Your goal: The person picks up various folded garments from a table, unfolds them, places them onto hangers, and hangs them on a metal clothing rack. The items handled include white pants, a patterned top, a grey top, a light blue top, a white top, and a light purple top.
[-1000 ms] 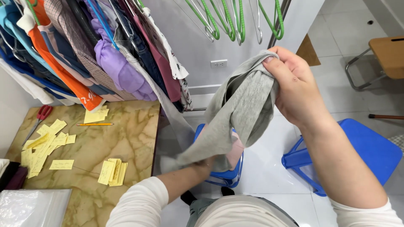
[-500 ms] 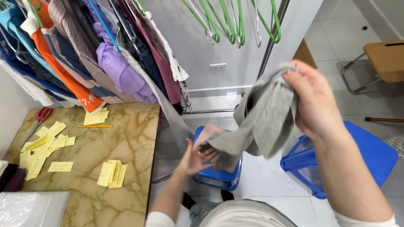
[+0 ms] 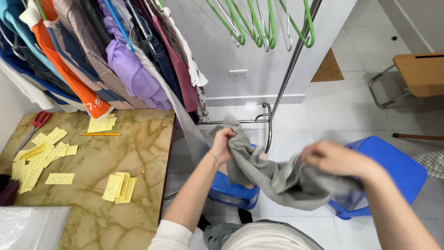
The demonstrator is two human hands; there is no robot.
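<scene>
A: Grey, soft and crumpled, the cloth (image 3: 277, 178) hangs in folds between both hands; it looks like a knitted garment, though its kind is hard to tell.

B: Where is it held?

A: The left hand (image 3: 223, 144) is closed on one bunched end, raised; the right hand (image 3: 335, 159) is closed on the other end, fingers curled into the fabric; the middle sags below both grips.

B: And around it?

A: It hangs in the air above two blue stools (image 3: 393, 169), just right of the marble desk (image 3: 134, 157); yellow paper slips (image 3: 119, 187) lie near the desk's front edge; green hangers (image 3: 259, 23) hang on the rack above.
</scene>
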